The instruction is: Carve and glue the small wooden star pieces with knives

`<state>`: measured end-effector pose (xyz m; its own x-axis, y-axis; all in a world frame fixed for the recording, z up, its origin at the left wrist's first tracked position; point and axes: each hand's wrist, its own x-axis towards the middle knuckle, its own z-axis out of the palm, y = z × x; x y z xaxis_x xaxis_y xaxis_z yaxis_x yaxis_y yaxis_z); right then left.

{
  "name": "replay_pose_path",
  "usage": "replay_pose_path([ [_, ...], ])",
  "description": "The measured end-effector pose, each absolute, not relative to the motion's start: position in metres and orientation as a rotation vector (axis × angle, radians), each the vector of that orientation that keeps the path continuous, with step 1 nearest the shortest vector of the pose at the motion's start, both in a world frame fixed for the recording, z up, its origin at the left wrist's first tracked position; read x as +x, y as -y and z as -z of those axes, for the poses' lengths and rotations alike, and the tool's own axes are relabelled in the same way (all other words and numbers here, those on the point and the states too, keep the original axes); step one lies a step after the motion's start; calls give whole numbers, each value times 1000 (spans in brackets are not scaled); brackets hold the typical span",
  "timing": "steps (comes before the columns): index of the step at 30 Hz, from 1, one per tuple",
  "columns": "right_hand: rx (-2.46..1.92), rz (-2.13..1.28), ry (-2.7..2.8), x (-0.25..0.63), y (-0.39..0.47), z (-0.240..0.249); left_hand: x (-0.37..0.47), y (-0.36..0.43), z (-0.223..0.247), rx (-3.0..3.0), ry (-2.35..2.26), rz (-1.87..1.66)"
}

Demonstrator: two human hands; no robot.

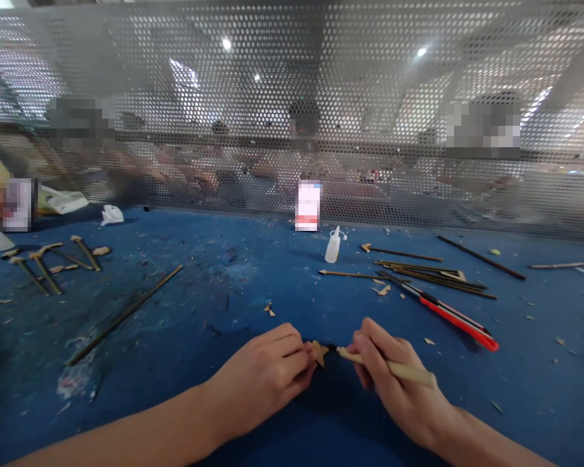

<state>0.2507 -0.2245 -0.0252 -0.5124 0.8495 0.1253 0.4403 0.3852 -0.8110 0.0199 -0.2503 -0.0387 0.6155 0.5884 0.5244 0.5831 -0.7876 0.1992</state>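
Near the table's front edge, my left hand (277, 363) is closed on a small tan star-shaped piece (319, 354), its fingertips covering the left part of it. Just to the right, my right hand (393, 370) grips a pale tool (413, 374) like a pen, its thick end pointing right. A dark tip at the tool's narrow end is beside the star; whether they touch I cannot tell. A red utility knife (459, 319) lies beyond my right hand. Past my left hand are some small tan scraps (269, 310).
A white glue bottle (333, 245) stands mid-table, with a lit phone (308, 205) behind. Arrow-tipped sticks (350, 274) and a stick bundle (432, 274) lie right. A long stick (126, 314) and several short pieces lie left. A perforated metal screen (253, 155) bounds the back.
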Motion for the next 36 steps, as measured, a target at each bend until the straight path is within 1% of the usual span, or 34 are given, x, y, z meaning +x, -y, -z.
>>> replay_pose_path([
  [9,-1174,-1004,2129,246,220,23,15,250,46,2843,-993,-973],
  [24,-1151,-1003,2251,247,218,24,16,249,46,2820,-987,-993],
  [27,-1118,-901,2339,242,219,22,17,249,46,2835,-960,-1024],
  [30,-1076,-713,2450,236,220,19,16,248,45,2858,-952,-1043],
  [36,-667,-205,2692,244,209,13,15,248,47,2882,-983,-984],
])
